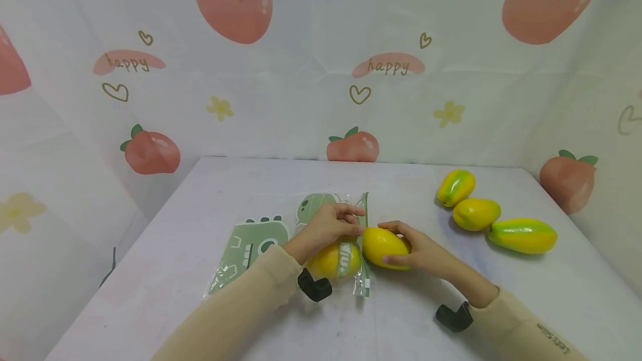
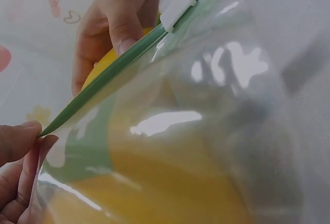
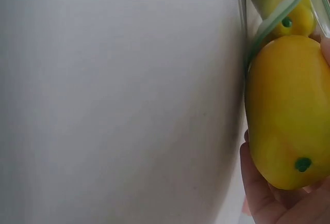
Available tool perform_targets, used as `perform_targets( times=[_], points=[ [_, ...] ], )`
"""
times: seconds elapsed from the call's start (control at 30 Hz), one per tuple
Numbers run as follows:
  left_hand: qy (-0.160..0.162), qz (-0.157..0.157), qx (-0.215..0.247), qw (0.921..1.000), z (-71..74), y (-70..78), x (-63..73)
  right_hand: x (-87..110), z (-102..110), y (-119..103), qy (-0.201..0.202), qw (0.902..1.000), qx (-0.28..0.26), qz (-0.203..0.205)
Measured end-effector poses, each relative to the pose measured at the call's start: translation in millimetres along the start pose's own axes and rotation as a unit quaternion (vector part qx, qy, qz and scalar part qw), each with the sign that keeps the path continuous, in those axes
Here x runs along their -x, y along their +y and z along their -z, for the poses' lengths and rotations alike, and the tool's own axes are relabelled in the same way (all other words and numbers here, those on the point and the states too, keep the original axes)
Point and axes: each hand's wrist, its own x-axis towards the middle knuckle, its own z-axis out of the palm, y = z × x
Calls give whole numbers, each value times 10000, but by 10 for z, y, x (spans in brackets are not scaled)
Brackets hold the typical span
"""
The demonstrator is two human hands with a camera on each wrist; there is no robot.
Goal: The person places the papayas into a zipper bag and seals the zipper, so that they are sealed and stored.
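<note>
Your left hand (image 1: 331,223) pinches the green-edged mouth of the clear zip bag (image 2: 170,126), apparently to hold it parted, while your right hand (image 1: 415,248) grips a yellow fruit (image 1: 384,246) at that mouth. The gripped fruit's long axis runs roughly into the bag, its green-dotted end facing away; a second fruit (image 1: 331,262) lies inside the bag.
</note>
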Motion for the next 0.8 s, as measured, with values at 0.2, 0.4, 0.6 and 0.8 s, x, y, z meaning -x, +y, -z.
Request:
perform_targets(
  times=[0.2, 0.4, 0.6, 0.8],
  points=[
    [-22, -36, 13, 10000, -6, 9, 5, -24, -36, -33, -16, 10000, 1, 37],
    [-65, -165, 71, 9998, -6, 2, 2, -38, -33, -69, 90, 9999, -30, -124],
    [-111, -164, 65, 9998, -3, -14, -3, -40, -7, -65, -51, 9999, -84, -124],
    [-99, -117, 57, 9999, -2, -4, 12, 1, 21, -29, -229, 9997, 128, 33]
  ],
)
